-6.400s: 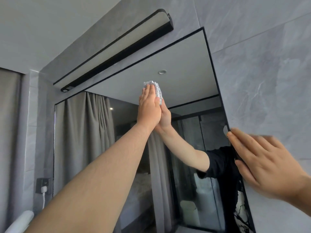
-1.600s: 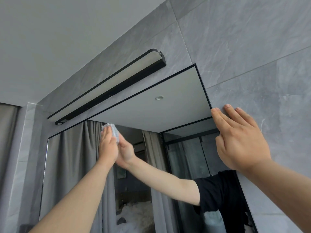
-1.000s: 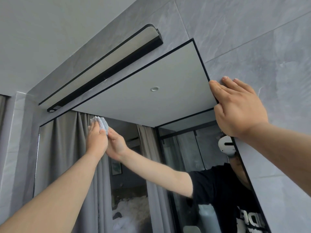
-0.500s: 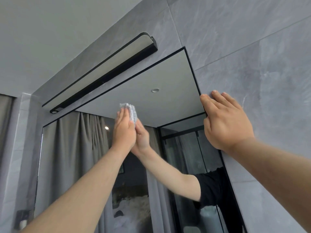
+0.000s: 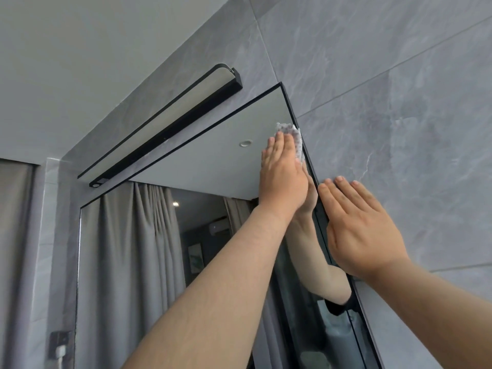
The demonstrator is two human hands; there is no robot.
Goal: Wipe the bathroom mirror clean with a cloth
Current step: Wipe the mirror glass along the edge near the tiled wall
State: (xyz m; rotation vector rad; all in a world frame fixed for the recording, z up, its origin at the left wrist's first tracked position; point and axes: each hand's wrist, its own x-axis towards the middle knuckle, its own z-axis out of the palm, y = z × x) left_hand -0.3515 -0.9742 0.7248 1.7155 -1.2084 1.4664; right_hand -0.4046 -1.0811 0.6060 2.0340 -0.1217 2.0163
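Observation:
A black-framed mirror (image 5: 202, 161) hangs on the grey tiled wall and reflects a ceiling, curtains and my arm. My left hand (image 5: 282, 177) lies flat with straight fingers and presses a small white textured cloth (image 5: 294, 134) against the glass at the mirror's upper right corner. Most of the cloth is hidden under the fingers. My right hand (image 5: 359, 227) rests flat with straight fingers on the mirror's right edge and the wall tile beside it, just below and right of the left hand.
A long black light bar (image 5: 165, 129) juts from the wall above the mirror. Grey marble-look tiles (image 5: 399, 89) fill the wall to the right. A wall socket with a white plug (image 5: 60, 350) sits low at the left, next to a grey curtain.
My left hand has swept the cloth rightward and up across the glass, from the mirror's middle to its upper right corner. My right hand stays on the right frame edge, slightly lower.

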